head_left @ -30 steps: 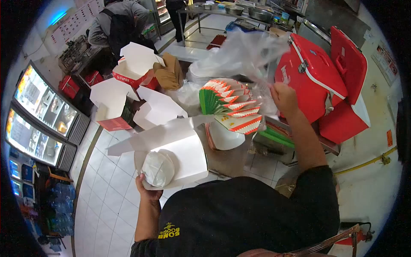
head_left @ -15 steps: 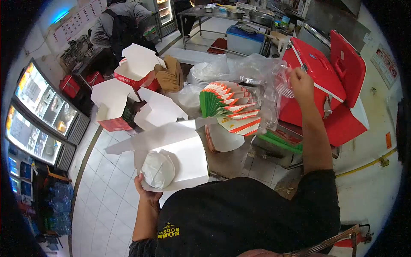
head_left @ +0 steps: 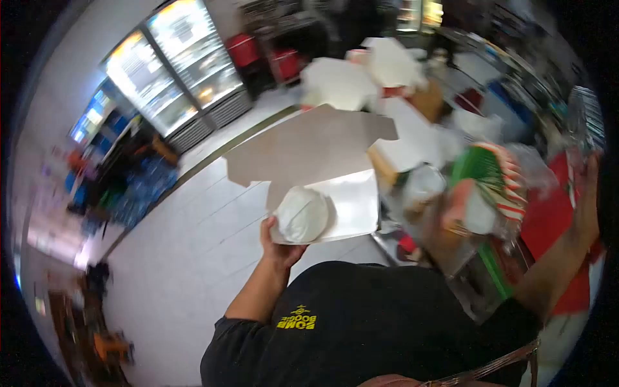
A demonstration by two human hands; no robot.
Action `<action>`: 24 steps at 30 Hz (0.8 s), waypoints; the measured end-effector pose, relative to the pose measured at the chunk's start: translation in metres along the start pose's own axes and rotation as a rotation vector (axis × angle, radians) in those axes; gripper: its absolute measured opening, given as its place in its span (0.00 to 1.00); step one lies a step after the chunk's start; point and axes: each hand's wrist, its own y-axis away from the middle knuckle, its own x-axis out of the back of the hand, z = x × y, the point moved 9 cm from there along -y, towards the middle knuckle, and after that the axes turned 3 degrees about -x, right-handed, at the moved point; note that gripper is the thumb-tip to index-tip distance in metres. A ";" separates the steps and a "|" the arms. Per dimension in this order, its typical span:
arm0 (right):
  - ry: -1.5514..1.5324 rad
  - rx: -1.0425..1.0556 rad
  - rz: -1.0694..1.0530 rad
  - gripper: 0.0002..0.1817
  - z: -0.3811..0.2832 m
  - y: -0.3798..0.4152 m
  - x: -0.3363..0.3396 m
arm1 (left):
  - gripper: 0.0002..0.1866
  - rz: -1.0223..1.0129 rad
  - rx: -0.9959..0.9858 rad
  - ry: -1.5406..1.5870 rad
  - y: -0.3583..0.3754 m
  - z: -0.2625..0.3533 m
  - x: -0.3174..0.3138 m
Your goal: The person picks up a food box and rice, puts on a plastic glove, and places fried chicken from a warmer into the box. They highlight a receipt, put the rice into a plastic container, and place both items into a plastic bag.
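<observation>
My left hand (head_left: 280, 250) grips the near left corner of an open white cardboard takeaway box (head_left: 353, 206). The box's lid (head_left: 316, 145) stands raised on the far side. Inside, at the left, rests a round bundle wrapped in white paper (head_left: 302, 214). Far out to the right, my blurred right hand (head_left: 588, 174) is raised, closed at the base of a ribbed clear plastic container (head_left: 587, 119). Its fingers are partly smeared by motion. Below that hand is a red cooler box (head_left: 548, 213).
More open takeaway boxes (head_left: 338, 84) stand on the counter ahead. A fan of green, white and orange paper sleeves (head_left: 487, 171) lies on the right, near clear plastic bags (head_left: 532, 164). Glass-door fridges (head_left: 193, 51) line the far left, above a white tiled floor (head_left: 193, 271).
My view has swung left, bringing more floor and fridges in. My right hand has lifted the clear plastic container away from the plastic bags. The left hand still holds the box.
</observation>
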 end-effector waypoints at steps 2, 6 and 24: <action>-0.040 0.068 -0.287 0.19 -0.014 0.037 -0.076 | 0.39 0.083 -0.084 0.021 0.039 0.027 0.038; -0.157 0.595 -0.491 0.11 -0.239 0.207 -0.269 | 0.38 0.183 -0.335 0.027 0.157 0.195 0.143; -0.503 0.746 -2.329 0.09 -0.450 0.975 -0.647 | 0.37 1.182 -1.554 0.362 0.613 0.222 0.315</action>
